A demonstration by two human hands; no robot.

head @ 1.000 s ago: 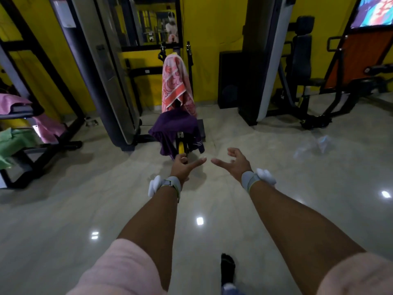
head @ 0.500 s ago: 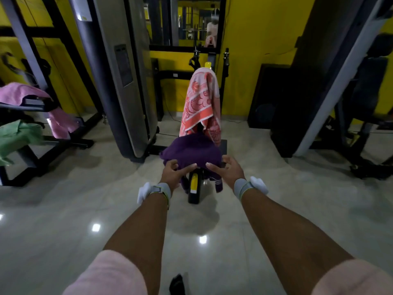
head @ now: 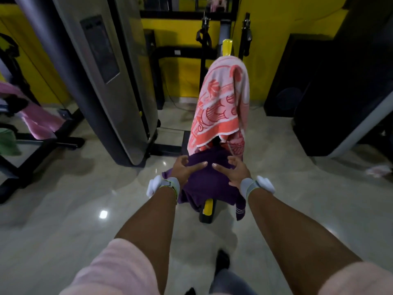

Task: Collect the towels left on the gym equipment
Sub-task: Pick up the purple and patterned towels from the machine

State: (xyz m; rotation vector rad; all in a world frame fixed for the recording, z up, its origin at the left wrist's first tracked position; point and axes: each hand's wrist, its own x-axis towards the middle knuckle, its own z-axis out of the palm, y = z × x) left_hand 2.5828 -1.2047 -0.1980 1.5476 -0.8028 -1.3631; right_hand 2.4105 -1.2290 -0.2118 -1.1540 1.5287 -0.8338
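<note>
Head view. Both forearms reach forward and down over a purple towel (head: 209,184) draped across the seat of a machine whose yellow-and-black frame (head: 208,210) shows below the cloth's near edge. The left hand (head: 184,169) lies on the towel's left side, thumb stretched toward the middle and fingers curved over the far edge. The right hand (head: 236,171) lies on the right side, fingers spread and bent at the tips, thumb pointing inward; the two thumbs are near each other but apart. Whether either hand has actually gathered the cloth cannot be told. Each wrist carries a grey band with a white pod.

Just behind the purple towel, an orange towel (head: 221,103) with a white pattern hangs over an upright part of the same machine, its lower hem overlapping the purple towel's far edge; a yellow post (head: 226,47) rises above it.

At the left edge, a pink towel (head: 39,122) and a green towel (head: 7,142) lie on a black rack (head: 53,143). A grey column (head: 102,77) stands between rack and machine. A crumpled pale scrap (head: 379,170) lies on the glossy floor (head: 63,209) at right, well apart from the hands.
</note>
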